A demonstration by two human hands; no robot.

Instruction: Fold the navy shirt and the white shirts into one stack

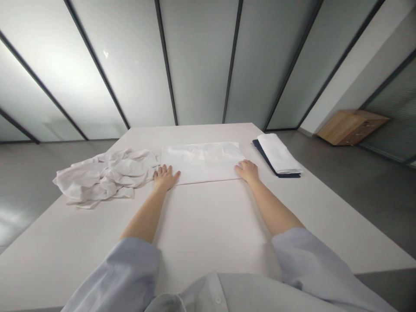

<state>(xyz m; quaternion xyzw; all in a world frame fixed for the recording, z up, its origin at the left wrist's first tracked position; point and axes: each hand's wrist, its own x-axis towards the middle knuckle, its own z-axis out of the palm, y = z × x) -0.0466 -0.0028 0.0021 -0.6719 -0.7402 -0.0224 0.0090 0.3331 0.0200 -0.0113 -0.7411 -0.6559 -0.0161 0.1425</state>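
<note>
The folded white cloth (204, 164) lies flat on the table (211, 225); left hand (165, 177) and right hand (248, 170), fingers spread, rest at its 2 ends, apparently gripping nothing. Smooth outward with even pressure, keeping the near edge straight.

I can't read a single word, label, brand name, number or sign on anything from where I'm standing in here.

A wide white bench (211, 216). On its left lies a crumpled heap of white cloth (110, 175); just beside that, in the middle, a flat white cloth (201, 167); near the right edge, a dark blue cloth (265, 156), mostly covered.
</note>
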